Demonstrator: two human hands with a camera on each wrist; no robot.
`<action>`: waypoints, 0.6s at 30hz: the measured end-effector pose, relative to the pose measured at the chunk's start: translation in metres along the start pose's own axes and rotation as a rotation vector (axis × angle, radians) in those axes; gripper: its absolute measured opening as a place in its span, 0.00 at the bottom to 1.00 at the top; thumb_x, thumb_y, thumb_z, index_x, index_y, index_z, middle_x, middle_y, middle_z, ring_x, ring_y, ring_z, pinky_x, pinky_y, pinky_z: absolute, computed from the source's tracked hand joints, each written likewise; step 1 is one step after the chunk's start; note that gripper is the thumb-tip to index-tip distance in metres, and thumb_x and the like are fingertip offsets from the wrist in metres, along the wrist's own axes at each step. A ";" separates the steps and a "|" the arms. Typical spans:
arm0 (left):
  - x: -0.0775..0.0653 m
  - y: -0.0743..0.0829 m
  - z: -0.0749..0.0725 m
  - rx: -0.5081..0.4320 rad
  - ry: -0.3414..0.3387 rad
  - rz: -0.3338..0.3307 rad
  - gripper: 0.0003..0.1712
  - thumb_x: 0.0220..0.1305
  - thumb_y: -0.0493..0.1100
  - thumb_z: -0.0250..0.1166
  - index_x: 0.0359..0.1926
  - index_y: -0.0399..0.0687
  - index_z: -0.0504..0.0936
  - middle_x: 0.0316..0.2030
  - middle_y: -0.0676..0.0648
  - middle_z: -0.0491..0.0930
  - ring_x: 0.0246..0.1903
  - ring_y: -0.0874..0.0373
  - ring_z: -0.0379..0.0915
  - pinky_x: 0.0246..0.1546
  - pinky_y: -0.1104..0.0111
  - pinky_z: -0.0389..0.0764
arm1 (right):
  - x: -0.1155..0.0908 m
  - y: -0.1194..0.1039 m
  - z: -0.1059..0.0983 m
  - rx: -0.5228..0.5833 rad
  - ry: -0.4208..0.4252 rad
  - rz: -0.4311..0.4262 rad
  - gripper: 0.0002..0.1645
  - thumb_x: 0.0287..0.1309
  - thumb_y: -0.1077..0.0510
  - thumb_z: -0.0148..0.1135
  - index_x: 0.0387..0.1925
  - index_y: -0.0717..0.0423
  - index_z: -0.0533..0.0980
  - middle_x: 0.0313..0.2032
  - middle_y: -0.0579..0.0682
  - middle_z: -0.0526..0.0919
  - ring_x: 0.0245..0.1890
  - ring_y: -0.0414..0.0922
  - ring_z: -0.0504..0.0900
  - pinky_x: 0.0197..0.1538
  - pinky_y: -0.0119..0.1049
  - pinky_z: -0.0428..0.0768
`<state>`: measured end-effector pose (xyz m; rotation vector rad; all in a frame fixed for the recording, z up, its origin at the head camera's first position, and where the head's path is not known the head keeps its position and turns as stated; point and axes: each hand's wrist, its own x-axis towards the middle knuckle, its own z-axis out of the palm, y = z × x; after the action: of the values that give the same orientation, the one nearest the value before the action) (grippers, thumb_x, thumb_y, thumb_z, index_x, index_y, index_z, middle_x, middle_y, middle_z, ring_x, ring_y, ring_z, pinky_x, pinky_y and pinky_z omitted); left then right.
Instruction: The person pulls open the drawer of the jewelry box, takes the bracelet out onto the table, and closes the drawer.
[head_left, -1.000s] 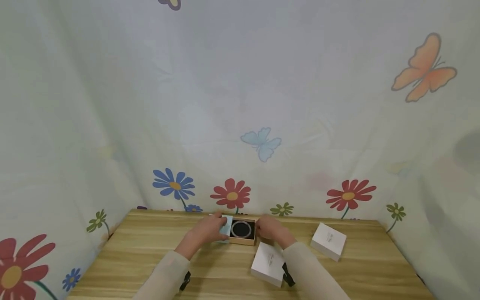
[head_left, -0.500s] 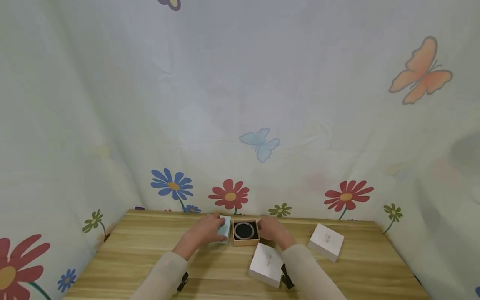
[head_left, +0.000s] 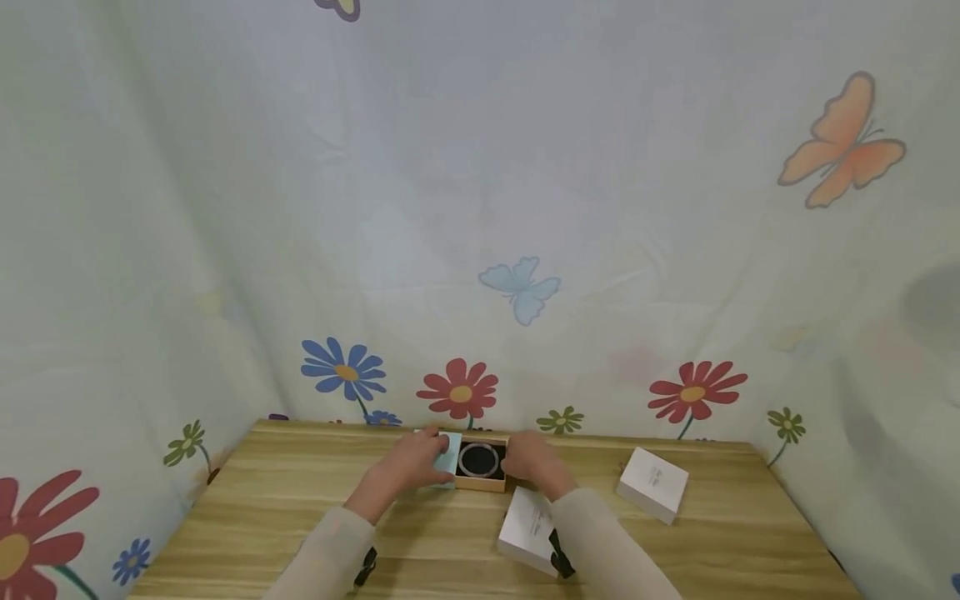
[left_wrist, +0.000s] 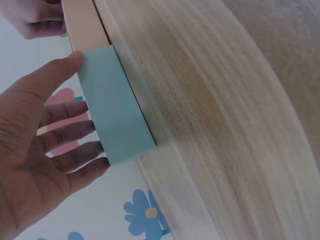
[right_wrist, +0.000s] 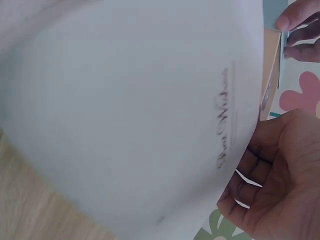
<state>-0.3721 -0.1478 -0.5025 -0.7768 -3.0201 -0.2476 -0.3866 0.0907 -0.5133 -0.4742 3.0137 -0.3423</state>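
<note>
My left hand (head_left: 408, 462) holds a light-blue box sleeve (left_wrist: 117, 105) at the back of the table, thumb at one corner and fingers along its side. Against the sleeve's right end sits a tan box tray (head_left: 480, 483) with a black lining. A ring-shaped bracelet (head_left: 462, 461) lies on that lining. At the tray's right end, my right hand (head_left: 531, 458) grips it with curled fingers. The fingertips are hidden in the right wrist view, where a white box (right_wrist: 135, 115) fills the foreground. Whether the tray's left edge is inside the sleeve, I cannot tell.
A white lettered box (head_left: 525, 525) lies beneath my right forearm, near the wrist strap (head_left: 560, 557). Another white box (head_left: 654, 483) stands farther right on the wood-grain table (head_left: 247, 517). A flowered curtain (head_left: 420, 208) hangs behind the table.
The tray moved slightly right, leaving a gap from the sleeve, then came back left against it with my right hand. My left hand and the sleeve stayed nearly in place.
</note>
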 end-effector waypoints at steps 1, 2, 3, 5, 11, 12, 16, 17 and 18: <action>0.000 -0.001 0.001 0.001 0.006 -0.001 0.27 0.54 0.60 0.77 0.45 0.47 0.83 0.44 0.47 0.77 0.34 0.54 0.73 0.40 0.57 0.79 | 0.000 -0.002 0.000 0.003 0.003 0.001 0.22 0.55 0.61 0.60 0.10 0.50 0.63 0.14 0.44 0.63 0.17 0.42 0.60 0.26 0.37 0.63; 0.000 -0.001 0.001 0.003 0.013 0.000 0.27 0.54 0.60 0.78 0.44 0.47 0.83 0.43 0.47 0.78 0.34 0.54 0.73 0.40 0.57 0.79 | -0.001 -0.003 0.000 -0.007 0.010 -0.004 0.22 0.55 0.60 0.60 0.11 0.50 0.63 0.14 0.44 0.63 0.17 0.42 0.61 0.26 0.37 0.64; 0.000 -0.002 0.001 0.003 0.016 0.000 0.27 0.54 0.60 0.78 0.44 0.47 0.83 0.43 0.47 0.78 0.35 0.54 0.73 0.40 0.56 0.79 | -0.001 -0.005 0.001 -0.012 0.014 -0.013 0.22 0.55 0.60 0.60 0.10 0.50 0.63 0.14 0.44 0.64 0.17 0.42 0.61 0.26 0.37 0.64; -0.001 -0.003 0.001 -0.003 0.013 -0.001 0.27 0.53 0.59 0.78 0.44 0.46 0.84 0.43 0.47 0.78 0.35 0.54 0.74 0.41 0.56 0.79 | -0.001 -0.008 0.002 -0.022 0.024 -0.039 0.22 0.55 0.60 0.61 0.10 0.51 0.65 0.14 0.45 0.65 0.17 0.43 0.62 0.27 0.37 0.64; -0.003 -0.001 -0.001 -0.027 0.026 0.018 0.27 0.52 0.59 0.79 0.46 0.46 0.85 0.42 0.47 0.79 0.37 0.54 0.73 0.44 0.56 0.80 | 0.003 -0.008 0.007 -0.038 0.050 -0.043 0.19 0.56 0.62 0.62 0.12 0.54 0.70 0.15 0.46 0.69 0.18 0.43 0.64 0.28 0.37 0.68; -0.002 -0.001 -0.001 -0.025 0.031 0.022 0.28 0.52 0.59 0.79 0.46 0.46 0.85 0.42 0.48 0.79 0.37 0.54 0.73 0.44 0.56 0.80 | 0.003 -0.007 0.007 -0.035 0.052 -0.035 0.19 0.56 0.62 0.62 0.12 0.54 0.70 0.15 0.46 0.69 0.18 0.43 0.64 0.28 0.37 0.68; -0.001 -0.001 -0.003 -0.014 0.033 0.024 0.28 0.52 0.60 0.79 0.47 0.46 0.86 0.42 0.48 0.78 0.36 0.55 0.73 0.44 0.57 0.79 | 0.005 -0.005 0.005 -0.026 0.044 -0.031 0.17 0.56 0.63 0.62 0.13 0.54 0.72 0.16 0.46 0.70 0.18 0.43 0.65 0.27 0.37 0.68; -0.001 -0.001 -0.004 -0.012 0.035 0.024 0.28 0.52 0.59 0.79 0.47 0.46 0.86 0.42 0.48 0.78 0.37 0.54 0.73 0.44 0.57 0.80 | 0.005 -0.005 0.003 -0.032 0.049 -0.039 0.17 0.56 0.63 0.62 0.14 0.54 0.72 0.16 0.46 0.71 0.19 0.43 0.66 0.27 0.37 0.69; -0.001 -0.001 -0.004 -0.010 0.037 0.023 0.28 0.52 0.59 0.79 0.47 0.46 0.86 0.42 0.47 0.79 0.37 0.54 0.74 0.44 0.56 0.80 | 0.005 -0.006 0.002 -0.041 0.052 -0.046 0.17 0.56 0.63 0.62 0.14 0.54 0.72 0.17 0.46 0.72 0.19 0.43 0.66 0.28 0.38 0.70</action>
<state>-0.3720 -0.1499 -0.4984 -0.7985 -2.9755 -0.2735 -0.3899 0.0835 -0.5142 -0.5472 3.0698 -0.3009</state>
